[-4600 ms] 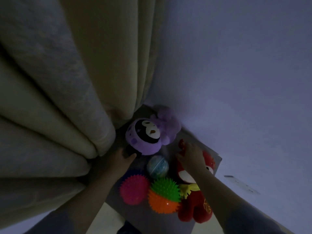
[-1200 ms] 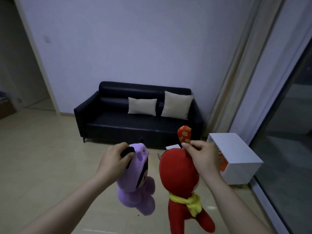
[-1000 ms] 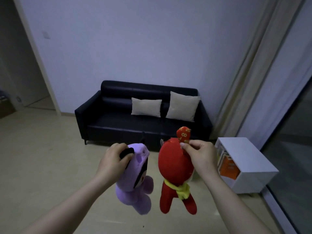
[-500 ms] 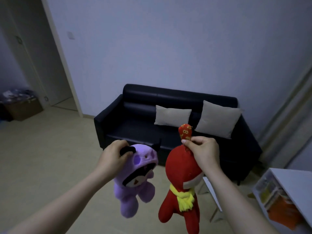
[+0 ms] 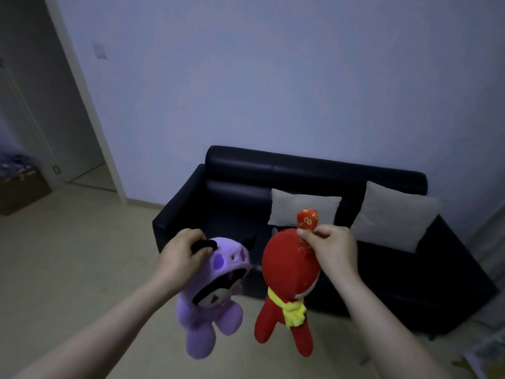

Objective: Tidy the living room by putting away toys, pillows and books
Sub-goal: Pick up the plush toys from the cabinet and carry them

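- Head view: the person's left hand [image 5: 183,258] is gripping the purple plush toy [image 5: 213,305] by a black horn on its hood. The toy is dangling in the air, near, left of centre.
- The right hand [image 5: 333,250] is pinching the red plush toy [image 5: 287,272] by its topknot. It is hanging just beside the purple one.
- Farther off, a black sofa [image 5: 382,283] is standing against the far wall, with the left pillow [image 5: 303,212] and right pillow [image 5: 393,214] leaning on its backrest.
- A doorway [image 5: 41,119] is showing far left.
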